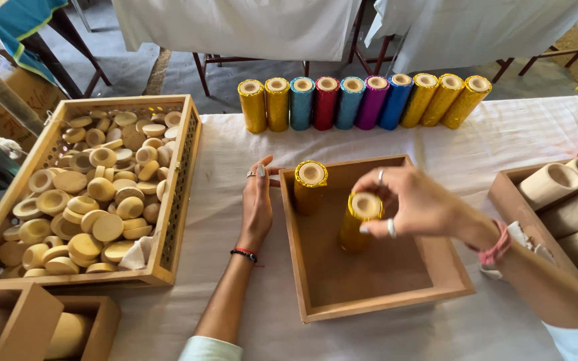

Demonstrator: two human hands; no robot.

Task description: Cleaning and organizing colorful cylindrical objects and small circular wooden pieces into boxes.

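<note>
Head: fingers (377, 182) clasp gold tube (358, 224) top.

A table under a white cloth (476, 147) carries a row of glittery tubes (362, 100), a shallow wooden tray (449, 267), a mesh-sided crate of wooden caps (175, 200) (heaped full), and boxes of plain tubes (503, 194).

Inside the wooden tray (296, 254), the front half of the floor is bare. Two gold tubes (310, 187) stand in its back part, close together. Behind the tray a row of glitter tubes (362, 100) blocks the counter (222, 140); the strip between them is open.
</note>
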